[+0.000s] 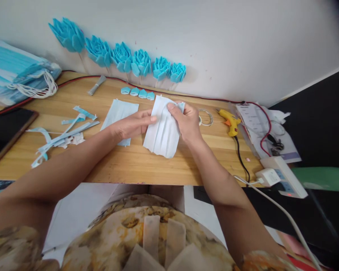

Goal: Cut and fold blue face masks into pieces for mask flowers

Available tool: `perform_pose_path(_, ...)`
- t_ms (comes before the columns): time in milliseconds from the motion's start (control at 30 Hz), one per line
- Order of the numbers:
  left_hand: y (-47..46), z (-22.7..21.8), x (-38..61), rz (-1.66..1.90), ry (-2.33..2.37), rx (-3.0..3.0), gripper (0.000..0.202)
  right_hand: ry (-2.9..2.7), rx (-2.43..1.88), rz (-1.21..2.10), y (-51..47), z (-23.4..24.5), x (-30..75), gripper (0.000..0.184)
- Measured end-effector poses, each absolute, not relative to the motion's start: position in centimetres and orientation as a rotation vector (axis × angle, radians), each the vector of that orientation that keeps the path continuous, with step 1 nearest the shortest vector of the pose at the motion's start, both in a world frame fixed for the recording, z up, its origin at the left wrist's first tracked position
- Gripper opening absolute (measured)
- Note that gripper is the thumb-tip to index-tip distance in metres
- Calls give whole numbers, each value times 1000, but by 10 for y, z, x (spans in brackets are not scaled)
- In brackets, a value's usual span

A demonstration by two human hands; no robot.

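Observation:
A pleated pale-blue face mask point(162, 131) with no ear loops visible is held up above the table. My right hand point(186, 120) pinches its upper right corner, thumb in front and fingers behind. At its left edge, my left hand point(134, 124) grips it with the thumb in front; the fingertips are partly hidden behind the sheet. Another flat mask piece point(121, 109) lies on the table under my left hand. Just beyond the hands sits a short row of small folded blue pieces point(138, 92).
Several blue fabric flowers point(121, 56) on sticks line the wall. Masks point(14, 71) are stacked at left, near cut strips point(64, 131) and a phone point(9, 131). At right are a tape roll point(206, 117), yellow glue gun point(230, 122), papers point(251, 120) and power strip point(285, 178).

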State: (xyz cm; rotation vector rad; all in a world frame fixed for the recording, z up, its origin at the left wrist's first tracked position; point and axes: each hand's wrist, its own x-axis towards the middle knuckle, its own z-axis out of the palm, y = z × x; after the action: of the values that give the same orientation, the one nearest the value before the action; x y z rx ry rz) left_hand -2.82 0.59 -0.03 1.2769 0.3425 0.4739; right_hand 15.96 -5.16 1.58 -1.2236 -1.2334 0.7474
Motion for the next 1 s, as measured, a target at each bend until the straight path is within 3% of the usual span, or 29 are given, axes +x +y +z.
perform_pose_path(200, -6, 4, -24, 548, 637, 1344, 52, -1396, -1327, 590, -54, 14, 156, 34)
perform_pose_path(467, -8, 0, -21, 531, 698, 1484, 49, -1437, -1373, 499, -56, 17, 156, 36)
perform_pose_path(767, -2, 1, -20, 867, 679, 1256, 50, -1375, -1211, 966, -51, 16, 162, 53)
perform_pose_path(1000, 15, -3, -21, 1125, 671, 1080, 53, -1365, -1218, 1173, -50, 11, 159, 42)
